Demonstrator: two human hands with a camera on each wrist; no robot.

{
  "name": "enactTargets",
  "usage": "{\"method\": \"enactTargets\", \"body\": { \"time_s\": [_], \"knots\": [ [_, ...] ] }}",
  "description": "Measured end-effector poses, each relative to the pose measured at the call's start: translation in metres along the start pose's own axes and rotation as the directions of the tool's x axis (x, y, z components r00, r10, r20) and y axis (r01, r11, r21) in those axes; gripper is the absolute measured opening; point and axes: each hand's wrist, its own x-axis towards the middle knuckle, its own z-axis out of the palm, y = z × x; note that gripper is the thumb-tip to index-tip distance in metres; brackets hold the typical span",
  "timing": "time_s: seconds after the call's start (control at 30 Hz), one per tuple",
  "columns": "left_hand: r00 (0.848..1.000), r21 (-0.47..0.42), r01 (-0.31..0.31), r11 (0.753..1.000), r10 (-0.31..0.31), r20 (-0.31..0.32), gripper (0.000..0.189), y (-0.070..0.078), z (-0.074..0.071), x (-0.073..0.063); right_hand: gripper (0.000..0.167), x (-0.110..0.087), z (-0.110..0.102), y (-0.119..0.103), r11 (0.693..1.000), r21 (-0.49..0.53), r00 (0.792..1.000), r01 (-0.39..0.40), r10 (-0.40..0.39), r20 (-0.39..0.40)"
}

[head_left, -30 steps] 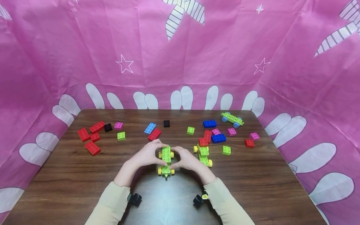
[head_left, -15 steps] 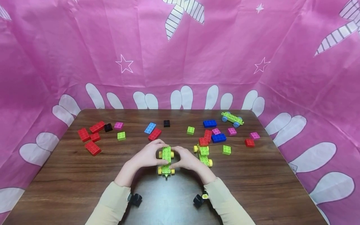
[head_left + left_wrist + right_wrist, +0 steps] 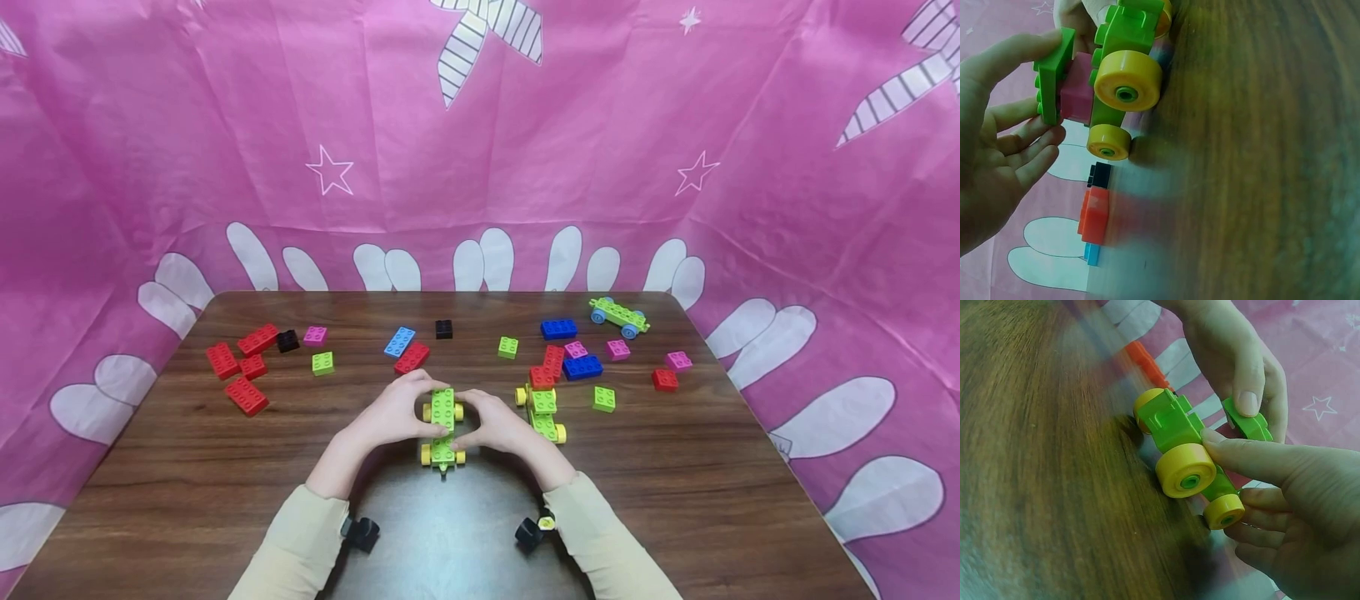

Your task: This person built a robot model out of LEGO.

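Observation:
My left hand (image 3: pixel 397 412) pinches a green eight-stud toy brick (image 3: pixel 442 406) between its thumb and fingers. In the left wrist view, that brick sits slightly tilted over a pink brick (image 3: pixel 1077 90), which stands on a green toy car base (image 3: pixel 1129 34) with yellow wheels (image 3: pixel 1127 81). My right hand (image 3: pixel 491 425) holds the car base from the right. Its thumb (image 3: pixel 1241 453) lies against the base near the closer wheel, and its fingers (image 3: pixel 1260 515) bend in by the far wheel. The pink brick is hidden from above by the green one.
Just right of my hands stands a second yellow-wheeled car (image 3: pixel 543 427) with green and red bricks. A blue-wheeled car base (image 3: pixel 618 315) is at the back right. Loose red bricks (image 3: pixel 247 396) lie left, blue bricks (image 3: pixel 582 367) right, and a light blue brick (image 3: pixel 400 342) at the back.
My left thumb tip has shifted slightly to the right across the near end of the green brick. Otherwise both hands and the car hold their places.

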Motion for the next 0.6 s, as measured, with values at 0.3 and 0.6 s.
{"method": "enactTargets", "body": {
  "time_s": [0.3,0.6],
  "knots": [
    [0.999,-0.016,0.033,0.999,-0.033,-0.014,0.063,0.0017,0.0007,0.0009,0.078,0.0005,0.0002,0.0014,1.0,0.015,1.0,0.014,-0.014,-0.002],
    [0.998,-0.03,0.06,0.998,-0.061,-0.023,0.063,0.0004,0.001,0.0013,0.079,0.0004,0.0002,0.0006,1.0,0.012,1.0,-0.003,0.003,0.001]
  ]
}}
